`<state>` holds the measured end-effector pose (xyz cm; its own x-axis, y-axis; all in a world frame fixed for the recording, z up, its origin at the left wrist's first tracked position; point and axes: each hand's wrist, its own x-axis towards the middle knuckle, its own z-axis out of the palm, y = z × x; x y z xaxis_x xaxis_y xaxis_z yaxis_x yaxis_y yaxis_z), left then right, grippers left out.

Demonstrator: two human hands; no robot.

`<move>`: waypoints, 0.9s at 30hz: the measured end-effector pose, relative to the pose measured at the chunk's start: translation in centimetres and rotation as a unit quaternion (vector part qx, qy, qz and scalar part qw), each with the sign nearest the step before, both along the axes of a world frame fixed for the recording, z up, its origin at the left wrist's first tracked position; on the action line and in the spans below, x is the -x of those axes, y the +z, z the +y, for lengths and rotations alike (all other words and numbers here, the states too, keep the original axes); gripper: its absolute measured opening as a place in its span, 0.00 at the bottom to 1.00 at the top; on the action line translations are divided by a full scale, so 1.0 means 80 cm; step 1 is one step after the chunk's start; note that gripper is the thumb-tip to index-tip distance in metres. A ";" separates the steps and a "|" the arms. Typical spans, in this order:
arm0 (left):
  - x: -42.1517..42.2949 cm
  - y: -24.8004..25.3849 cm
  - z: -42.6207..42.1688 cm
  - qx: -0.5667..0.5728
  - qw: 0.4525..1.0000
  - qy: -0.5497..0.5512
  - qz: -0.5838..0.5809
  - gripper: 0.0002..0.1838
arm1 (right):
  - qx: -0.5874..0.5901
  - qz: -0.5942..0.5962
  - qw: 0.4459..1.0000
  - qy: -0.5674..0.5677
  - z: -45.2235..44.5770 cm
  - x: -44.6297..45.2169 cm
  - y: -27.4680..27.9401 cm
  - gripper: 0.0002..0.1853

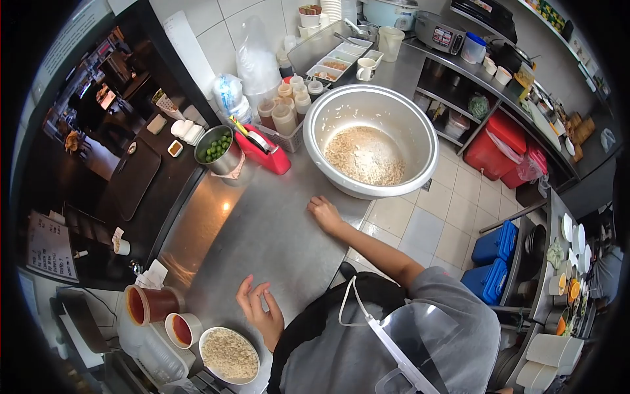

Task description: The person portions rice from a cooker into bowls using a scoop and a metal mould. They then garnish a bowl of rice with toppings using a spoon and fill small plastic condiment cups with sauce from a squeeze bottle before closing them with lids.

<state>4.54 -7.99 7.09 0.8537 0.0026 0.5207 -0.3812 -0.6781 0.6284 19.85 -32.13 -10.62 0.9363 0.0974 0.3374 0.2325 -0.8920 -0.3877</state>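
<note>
My left hand (260, 312) is held above the near part of the steel counter (262, 217), its fingers apart and slightly bent, with nothing in it. Just left of it sits an oval white bowl (230, 354) filled with pale crumbly grains. My right hand (324, 213) rests at the counter's right edge, fingers curled in, and no object shows in it. Beyond that hand stands a large silver pot (315, 167), with pale grains over its bottom and some stuck to its wall. The two hands are apart from each other.
Left of the pot are sauce bottles (284, 119), a red tape dispenser (268, 154) and a metal container of green limes (220, 148). Tubs of red sauce (182, 330) stand near the left bowl. A tiled floor (420, 223) lies right of the counter, with blue boxes (489, 266) beyond.
</note>
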 end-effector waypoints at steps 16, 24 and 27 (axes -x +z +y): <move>-0.001 -0.004 -0.008 0.039 0.998 -0.052 0.019 0.04 | -0.172 -0.560 0.787 -0.193 -0.156 0.130 0.391 0.10; -0.022 0.002 -0.044 -0.018 0.967 -0.254 -0.006 0.14 | -0.064 -0.085 0.993 -0.044 -0.199 0.078 0.209 0.43; -0.039 -0.020 -0.077 0.006 0.959 -0.282 0.019 0.13 | -0.052 -0.257 0.955 -0.142 -0.211 0.054 0.221 0.40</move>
